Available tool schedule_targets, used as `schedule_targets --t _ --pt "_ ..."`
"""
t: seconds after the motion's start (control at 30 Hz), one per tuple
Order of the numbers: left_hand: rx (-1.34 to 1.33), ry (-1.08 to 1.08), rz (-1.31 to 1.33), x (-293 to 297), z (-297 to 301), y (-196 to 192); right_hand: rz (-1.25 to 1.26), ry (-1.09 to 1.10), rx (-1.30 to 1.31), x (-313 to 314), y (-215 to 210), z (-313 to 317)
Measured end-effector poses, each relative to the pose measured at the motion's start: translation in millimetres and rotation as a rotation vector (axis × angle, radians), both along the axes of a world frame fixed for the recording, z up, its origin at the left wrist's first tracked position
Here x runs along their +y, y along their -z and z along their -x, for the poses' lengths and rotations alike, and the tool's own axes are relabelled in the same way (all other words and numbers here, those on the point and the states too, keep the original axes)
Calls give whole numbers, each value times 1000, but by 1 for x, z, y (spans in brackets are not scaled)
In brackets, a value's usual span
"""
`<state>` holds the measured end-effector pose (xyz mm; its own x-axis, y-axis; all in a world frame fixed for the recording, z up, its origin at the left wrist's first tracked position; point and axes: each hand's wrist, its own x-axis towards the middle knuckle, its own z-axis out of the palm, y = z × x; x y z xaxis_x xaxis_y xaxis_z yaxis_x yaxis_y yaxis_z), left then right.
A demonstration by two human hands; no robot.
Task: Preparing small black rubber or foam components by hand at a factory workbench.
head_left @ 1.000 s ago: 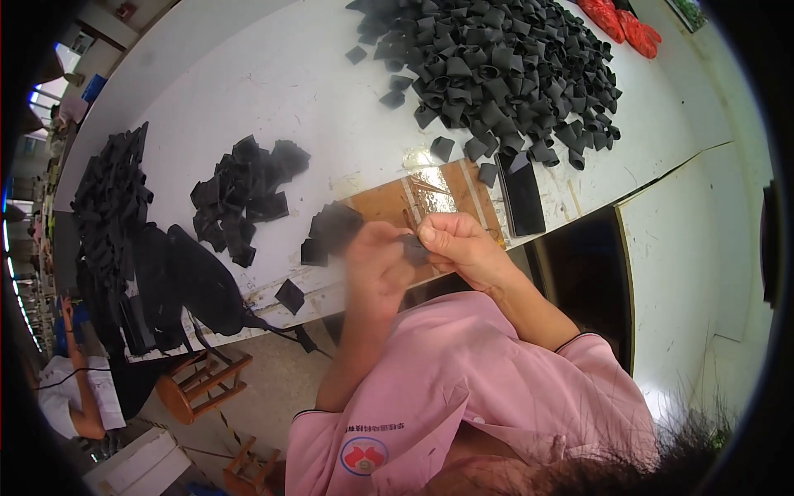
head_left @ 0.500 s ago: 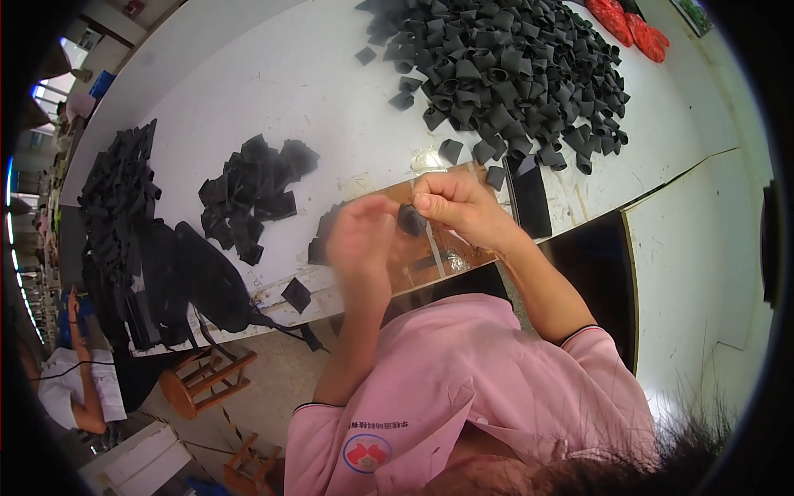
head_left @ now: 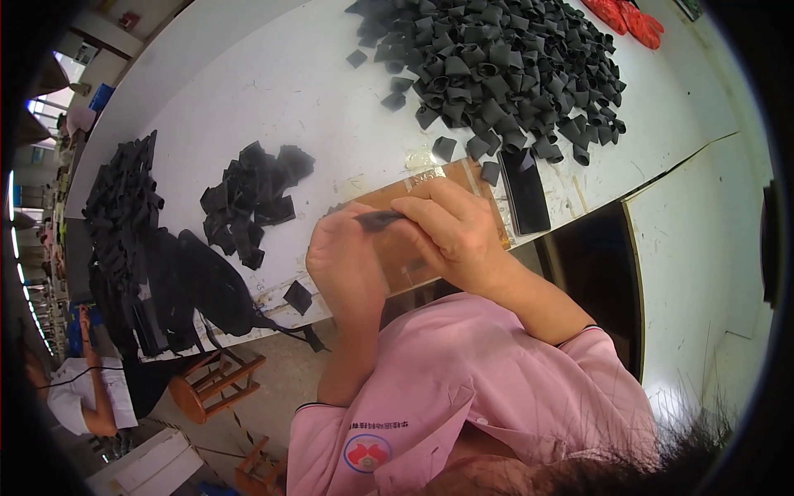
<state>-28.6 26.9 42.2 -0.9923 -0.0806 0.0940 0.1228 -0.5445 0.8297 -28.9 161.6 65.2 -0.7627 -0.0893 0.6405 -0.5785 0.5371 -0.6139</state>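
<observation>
Both hands meet over a brown board (head_left: 447,175) at the table's near edge. Between them is a small black piece of flexible sheet (head_left: 379,219), stretched sideways from one hand to the other. My left hand (head_left: 343,252) is closed on its left end, slightly blurred. Thumb and fingers of my right hand (head_left: 451,227) pinch the right end. Left of my left hand lies a single flat black piece (head_left: 298,298), and farther left a loose heap of flat black pieces (head_left: 248,198). Rolled black pieces (head_left: 504,78) form a large pile at the far right.
A dark phone-like slab (head_left: 526,194) lies right of the board. Red gloves (head_left: 628,21) rest at the far right. More black pieces (head_left: 124,198) and a black padded item (head_left: 213,281) cover the left end. A wooden stool (head_left: 215,384) and another person (head_left: 91,388) are beyond the left edge.
My right hand has moved left and slightly down, its back now turned up. My left hand has shifted a little left. The black piece, earlier curled at the right fingertips, is now stretched between both hands.
</observation>
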Motion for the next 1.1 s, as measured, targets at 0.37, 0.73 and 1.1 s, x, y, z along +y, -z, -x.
schedule_targets --t 0.37,0.73,1.1 --pt "1 -52 65 2 -7 2 7 -27 106 1 16 1" --pt "158 42 477 -3 -4 3 11 -124 -40 9 24 5" --pt "-366 345 143 -8 -1 7 -111 -79 -137 8 6 4"
